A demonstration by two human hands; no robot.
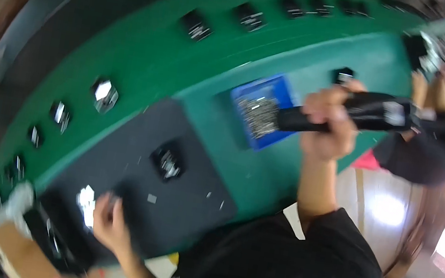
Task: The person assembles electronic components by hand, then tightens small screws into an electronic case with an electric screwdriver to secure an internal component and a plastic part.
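My right hand point(328, 121) is raised over the green bench, its fingers wrapped round a long black electric screwdriver point(377, 112), whose narrower end points right. Below that tool's left end sits a blue bin point(274, 142) holding many small metal screws point(261, 116). My left hand point(110, 223) is over the dark mat's left part, thumb and fingers curled together; whatever they hold is too blurred to name. Beside its fingertips is a bright, shiny piece point(86, 204). A black part with a shiny metal middle point(167, 162) lies on the mat, apart from both hands.
The dark grey mat point(201, 162) covers part of the bench. Several black parts point(249, 17) stand spaced along the green strip point(151, 38) beyond. Another small black part point(343, 75) lies behind my right hand. A co-worker point(425, 143) is at the right; a cardboard box point(18, 252) is lower left.
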